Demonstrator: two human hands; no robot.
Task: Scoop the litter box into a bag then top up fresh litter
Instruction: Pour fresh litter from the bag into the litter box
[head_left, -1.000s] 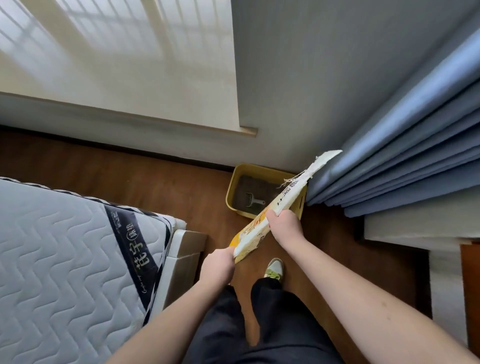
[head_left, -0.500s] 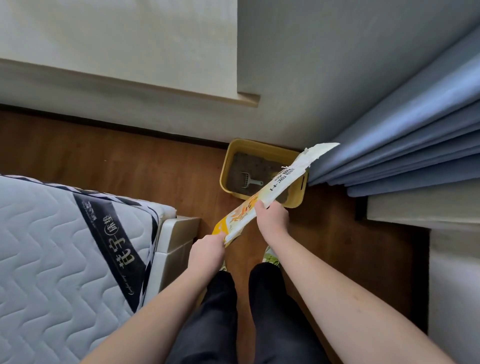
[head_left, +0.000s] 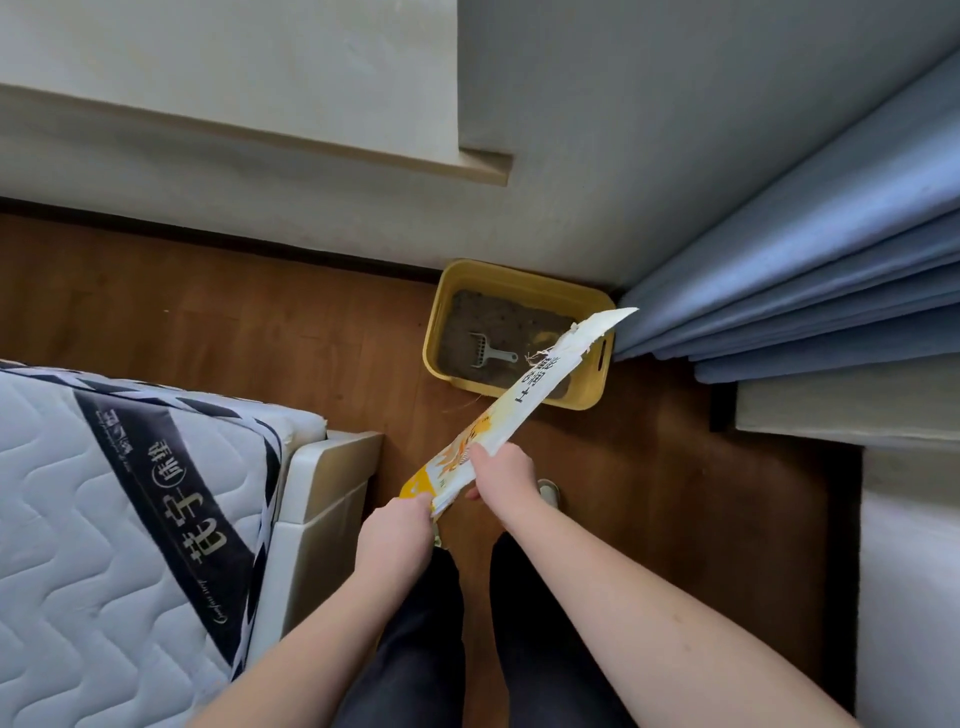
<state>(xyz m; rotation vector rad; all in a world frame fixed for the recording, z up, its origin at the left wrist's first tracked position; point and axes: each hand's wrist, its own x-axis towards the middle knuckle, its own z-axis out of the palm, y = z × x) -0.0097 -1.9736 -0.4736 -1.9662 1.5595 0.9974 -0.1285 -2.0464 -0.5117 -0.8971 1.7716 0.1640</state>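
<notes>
Both hands grip the bag (head_left: 524, 400): left (head_left: 397, 535) at its bottom corner, right (head_left: 501, 475) curled round mid-length. Risk: torn mouth (frayed) overhangs only the box (head_left: 441, 322) corner, so litter may spill onto floor (head_left: 260, 322).

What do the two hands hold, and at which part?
Both grip the yellow litter bag: the left hand at its lower corner, the right hand a little higher along its edge.

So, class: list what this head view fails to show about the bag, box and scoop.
- Bag: seen edge-on, so its fill and open mouth are hidden.
- Litter box: near right corner covered by the bag.
- Scoop: too small to tell if loaded.
- Left hand, right hand: fingers under the bag hidden.
</notes>
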